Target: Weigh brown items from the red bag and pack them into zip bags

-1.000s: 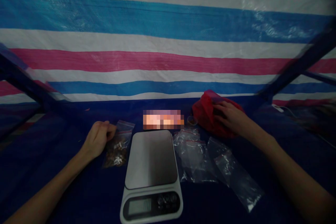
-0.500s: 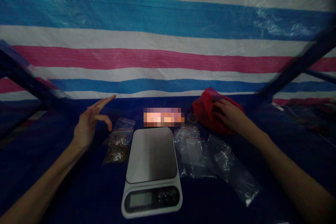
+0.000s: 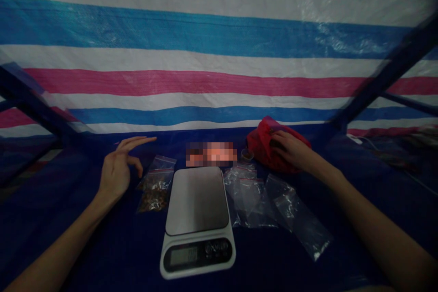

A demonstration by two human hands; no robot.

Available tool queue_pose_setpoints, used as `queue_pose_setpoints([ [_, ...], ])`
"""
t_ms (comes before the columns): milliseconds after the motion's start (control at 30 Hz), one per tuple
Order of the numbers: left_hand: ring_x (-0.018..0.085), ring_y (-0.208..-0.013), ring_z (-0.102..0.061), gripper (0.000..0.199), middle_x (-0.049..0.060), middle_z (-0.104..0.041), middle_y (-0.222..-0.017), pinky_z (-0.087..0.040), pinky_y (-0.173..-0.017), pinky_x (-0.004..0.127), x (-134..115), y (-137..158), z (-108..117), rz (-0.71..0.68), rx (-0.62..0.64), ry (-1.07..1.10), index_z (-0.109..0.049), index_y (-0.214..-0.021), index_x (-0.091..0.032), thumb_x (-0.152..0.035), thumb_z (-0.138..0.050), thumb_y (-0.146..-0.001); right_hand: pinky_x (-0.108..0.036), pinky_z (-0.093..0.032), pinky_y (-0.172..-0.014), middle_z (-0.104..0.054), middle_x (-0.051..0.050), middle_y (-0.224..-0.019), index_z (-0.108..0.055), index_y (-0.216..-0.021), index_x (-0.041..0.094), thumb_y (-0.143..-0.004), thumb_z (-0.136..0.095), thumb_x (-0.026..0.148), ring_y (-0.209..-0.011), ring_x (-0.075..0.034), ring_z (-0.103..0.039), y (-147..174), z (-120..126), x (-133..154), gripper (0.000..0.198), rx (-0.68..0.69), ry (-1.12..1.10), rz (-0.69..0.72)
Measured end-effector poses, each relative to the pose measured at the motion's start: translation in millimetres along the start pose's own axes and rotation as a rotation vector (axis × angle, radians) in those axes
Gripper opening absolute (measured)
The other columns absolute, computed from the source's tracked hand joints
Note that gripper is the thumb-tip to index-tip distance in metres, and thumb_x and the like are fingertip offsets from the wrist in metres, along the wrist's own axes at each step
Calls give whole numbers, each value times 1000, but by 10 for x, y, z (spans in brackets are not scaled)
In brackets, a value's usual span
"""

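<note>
- Left hand (image 3: 116,174): lifted clear of the dark blue cloth-covered surface (image 3: 85,246), grip wide open and holding nothing, forefinger stretched forward.
- Just beside it lies one small clear zip bag with brown contents (image 3: 154,187), its red seal strip apparently closed; judged filled and set aside.
- Right hand (image 3: 290,150): resting on the crumpled red plastic bag (image 3: 265,146) at the far side, fingers curled into its folds; whether it pinches anything inside cannot be told.
- White digital kitchen scale with a steel platform (image 3: 197,219) stands between the hands; platform bare, display unreadable.
- Several empty clear zip bags (image 3: 270,200) lie right of the scale, overlapping.
- Judgement: one bag done, several left; no portion on the scale.
</note>
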State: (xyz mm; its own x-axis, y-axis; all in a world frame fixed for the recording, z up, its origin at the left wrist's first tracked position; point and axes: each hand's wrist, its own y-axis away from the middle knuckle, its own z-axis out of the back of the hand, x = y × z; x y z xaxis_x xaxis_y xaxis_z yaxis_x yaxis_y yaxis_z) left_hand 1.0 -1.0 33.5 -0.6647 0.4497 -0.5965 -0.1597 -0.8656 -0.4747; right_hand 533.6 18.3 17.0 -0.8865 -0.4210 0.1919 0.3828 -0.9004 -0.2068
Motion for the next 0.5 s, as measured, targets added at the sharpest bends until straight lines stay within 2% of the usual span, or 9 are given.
queue_pose_setpoints([
  [33,32,-126,-60,87,15,-81,-105,-44,-109,42,-39,20,-15,-13,-3,32,-55,-40,-23,-59,-10,-105,-48,-56,-99,-66,-17,-119,-70,-108,18,-97,-50,25,-108,-31,-67,-8,2,10,23,-13,9,-7],
  [100,26,-90,-69,87,15,-79,-87,-52,-83,37,-107,67,-57,-33,22,104,-57,-41,-21,-59,-14,-106,-46,-57,-96,-67,-16,-112,-68,-101,19,-96,-50,22,-104,-30,-68,-19,9,33,19,-25,29,-15],
  [167,18,-58,-59,85,10,-67,-61,-45,-60,33,-142,111,-108,-37,86,152,-55,-42,-19,-59,-16,-106,-46,-57,-96,-66,-15,-111,-66,-101,18,-91,-54,20,-103,-30,-67,-19,15,49,15,-27,49,-20],
  [200,16,-49,-52,84,7,-60,-53,-41,-53,33,-145,129,-135,-42,117,164,-53,-42,-19,-59,-16,-106,-47,-57,-96,-66,-15,-111,-65,-102,18,-88,-57,19,-103,-31,-67,-14,16,52,16,-27,54,-23],
  [267,14,-41,-45,81,4,-50,-45,-34,-48,33,-123,153,-189,-47,172,176,-47,-41,-20,-56,-17,-107,-48,-58,-95,-66,-16,-113,-65,-105,18,-84,-61,18,-104,-31,-67,-3,15,44,22,-29,42,-30],
  [400,13,-41,-41,73,1,-42,-45,-31,-49,33,-42,166,-274,-43,266,177,-42,-44,-21,-48,-20,-109,-46,-58,-94,-66,-15,-114,-67,-107,18,-85,-58,17,-103,-30,-69,1,2,7,24,3,-10,-23],
  [500,13,-42,-39,68,0,-39,-47,-30,-50,34,3,164,-314,-33,291,171,-38,-47,-22,-43,-20,-109,-45,-58,-93,-66,-15,-112,-68,-103,17,-87,-55,14,-101,-30,-69,-11,3,-9,21,6,17,-31],
])
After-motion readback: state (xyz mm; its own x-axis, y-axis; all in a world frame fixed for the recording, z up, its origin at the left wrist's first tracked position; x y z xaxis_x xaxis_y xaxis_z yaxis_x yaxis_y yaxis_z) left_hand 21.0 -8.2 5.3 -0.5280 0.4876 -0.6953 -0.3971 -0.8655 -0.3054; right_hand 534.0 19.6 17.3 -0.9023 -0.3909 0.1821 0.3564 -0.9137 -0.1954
